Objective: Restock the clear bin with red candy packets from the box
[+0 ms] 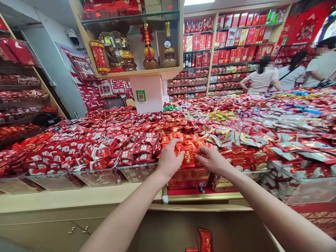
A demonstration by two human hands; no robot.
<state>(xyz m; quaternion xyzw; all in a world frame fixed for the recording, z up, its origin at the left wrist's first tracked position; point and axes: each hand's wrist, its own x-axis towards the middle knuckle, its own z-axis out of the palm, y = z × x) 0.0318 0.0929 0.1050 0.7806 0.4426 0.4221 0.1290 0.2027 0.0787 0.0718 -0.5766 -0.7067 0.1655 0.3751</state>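
A red packet with gold characters (188,158) stands at the front of a clear bin of red packets (189,176). My left hand (171,159) is at its left edge, thumb and index finger apart with the thumb tip by the packet. From the other side, my right hand (211,159) has its fingertips drawn together at the packet's right edge. More red and gold packets (178,136) are heaped just behind my fingers. Below, loose red packets (205,239) lie in an open box (168,227).
Clear bins (98,176) heaped with red packets line the counter (65,197) on the left; another full bin (309,190) stands at right. A display cabinet (131,71) overhangs a white post (147,94). Several people, among them a person in a light top (262,78), are at the far right.
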